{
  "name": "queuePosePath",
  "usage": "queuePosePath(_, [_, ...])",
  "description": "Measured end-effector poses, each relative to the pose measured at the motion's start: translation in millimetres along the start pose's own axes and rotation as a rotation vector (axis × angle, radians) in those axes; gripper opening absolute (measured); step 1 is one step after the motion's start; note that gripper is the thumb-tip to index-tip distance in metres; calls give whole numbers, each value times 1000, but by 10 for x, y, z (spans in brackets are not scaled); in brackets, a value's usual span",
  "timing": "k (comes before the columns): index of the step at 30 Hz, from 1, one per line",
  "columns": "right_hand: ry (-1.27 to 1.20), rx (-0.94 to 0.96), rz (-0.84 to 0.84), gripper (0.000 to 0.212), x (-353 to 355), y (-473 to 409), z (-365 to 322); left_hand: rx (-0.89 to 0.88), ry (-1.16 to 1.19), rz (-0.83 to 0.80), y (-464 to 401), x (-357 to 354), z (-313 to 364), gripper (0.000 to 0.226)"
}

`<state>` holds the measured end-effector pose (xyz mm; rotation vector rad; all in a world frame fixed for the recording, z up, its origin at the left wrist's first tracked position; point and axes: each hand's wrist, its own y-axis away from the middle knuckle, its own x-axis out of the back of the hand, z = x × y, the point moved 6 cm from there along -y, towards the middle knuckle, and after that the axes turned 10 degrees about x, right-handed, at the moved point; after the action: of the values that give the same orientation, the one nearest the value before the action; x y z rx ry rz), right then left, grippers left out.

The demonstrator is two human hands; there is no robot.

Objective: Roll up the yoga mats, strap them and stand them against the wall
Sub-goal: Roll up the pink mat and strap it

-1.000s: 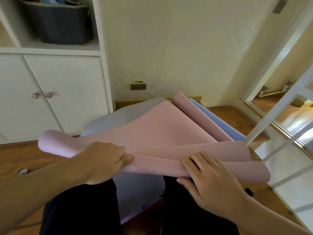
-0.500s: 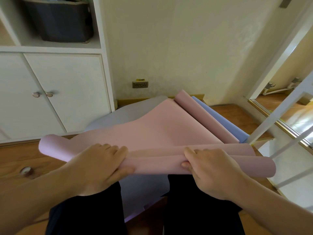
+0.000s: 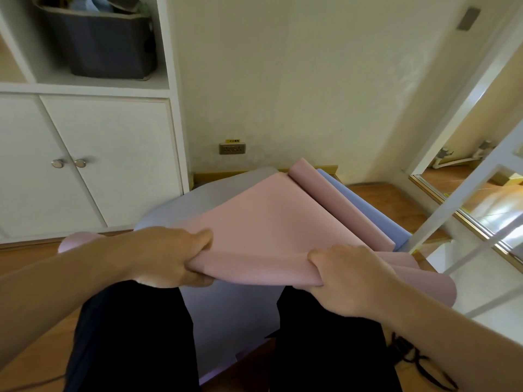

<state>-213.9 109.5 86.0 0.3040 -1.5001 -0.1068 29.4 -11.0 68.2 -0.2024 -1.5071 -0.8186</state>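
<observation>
**Both hands gripping the near roll of the pink mat**

Nearest to us we see the person's legs in dark trousers, knees apart, with a lilac-grey foam yoga mat lying flat on the wooden plank floor between them. Just beyond the knees, the near end of a soft pink foam yoga mat is curled into a loose roll held up off the lilac-grey mat. We find the left hand wrapped around the roll's left part, fingers over the top and thumb beneath, clamped on the pink material. The right hand grips the roll towards its right end, fingers curled tight on the folded layer. The roll's ends stick out past both hands.

Beyond the hands, the pink mat's flat sheet slopes away over the lilac-grey mat. Its far end is wound into a second, tighter roll lying at an angle, touching a blue-violet mat beside it. To the right we see a white painted frame of slanted bars and, past it, a mirrored sliding door.

Farthest off stands the cream wall with a low grey power socket. On the left we note a white cupboard with two round metal knobs and, on the open shelf above, a dark grey storage bin.
</observation>
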Motion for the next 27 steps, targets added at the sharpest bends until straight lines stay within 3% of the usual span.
queuePosePath(2, [-149, -30, -104, 41, 21, -74, 91, -69, -31, 105, 10, 54, -6, 57])
queuePosePath(6, [-344, -50, -134, 39, 92, -193, 244, -286, -183, 428, 3, 116, 57, 36])
queuePosePath(10, [-207, -25, -50, 46, 203, -216, 292, -271, -210, 678, -22, 202, 167, 24])
queuePosePath(14, [183, 45, 187, 33, 371, -103, 168, -89, -68, 501, -48, 183, 242, 22])
queuePosePath(17, [223, 64, 318, 20, 367, -63, 41, -32, -40, 434, -125, 224, 220, 27])
queuePosePath(20, [162, 39, 249, 20, 312, -73, 84, 5, -95, 318, -235, 204, 139, 38])
queuePosePath(23, [155, 41, 175, 33, 281, -104, 207, -49, -236, 336, -287, 250, 179, 63])
queuePosePath(27, [122, -15, 16, 43, 229, -186, 384, -36, -319, 305, -404, 374, 314, 59])
